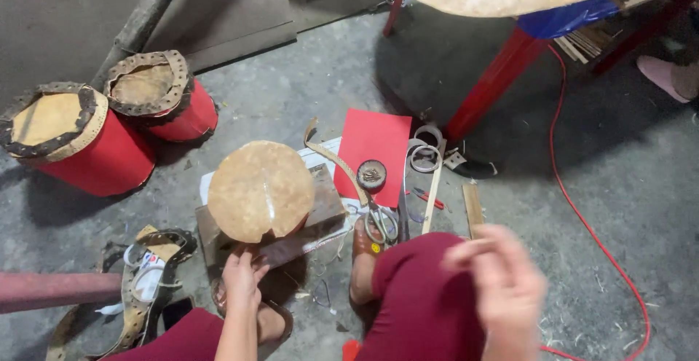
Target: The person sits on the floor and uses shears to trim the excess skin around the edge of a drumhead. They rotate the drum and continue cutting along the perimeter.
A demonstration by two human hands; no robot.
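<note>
A small drum (261, 190) with a pale, blotchy hide stretched over its top stands on a wooden board (328, 208) in front of me. My left hand (242, 282) grips the drum's near lower side, fingers curled against it. My right hand (502, 284) is raised over my right knee and is blurred; its fingers look drawn together, and I cannot make out anything in them. Both my legs are in dark red cloth.
Two red drums (80, 139) (164, 95) rimmed with punched leather stand at the left. Past the board lie a red sheet (375, 142), a round tin of nails (372, 174), scissors (380, 222), tape rings (426, 153) and wooden strips (434, 190). A red-legged table (495, 80) and a red cable (582, 215) are at the right.
</note>
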